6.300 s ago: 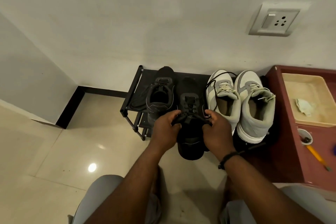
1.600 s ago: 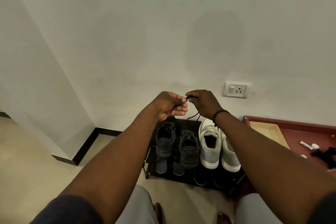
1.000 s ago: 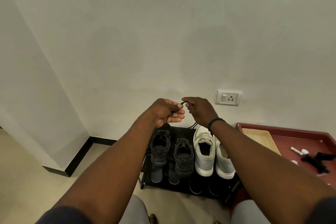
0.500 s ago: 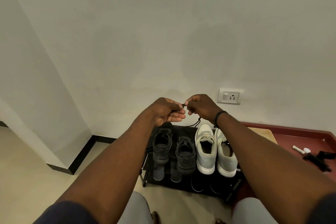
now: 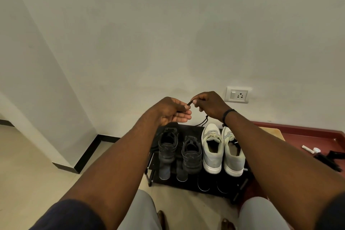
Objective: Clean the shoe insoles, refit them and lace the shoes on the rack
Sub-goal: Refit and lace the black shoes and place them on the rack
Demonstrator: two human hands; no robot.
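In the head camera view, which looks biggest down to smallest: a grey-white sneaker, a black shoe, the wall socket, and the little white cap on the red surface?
1. Grey-white sneaker
2. Black shoe, a bit smaller
3. Wall socket; it sits farther away, so its true size is unsure
4. White cap, far smallest

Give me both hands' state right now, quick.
Left hand: thumb and forefinger pinch the black shoelace; other fingers lie straight.
Right hand: curled, pinching the same black shoelace, which hangs down below it.

No lettering reads on the shoes [image 5: 212,147], perhaps for the dim light
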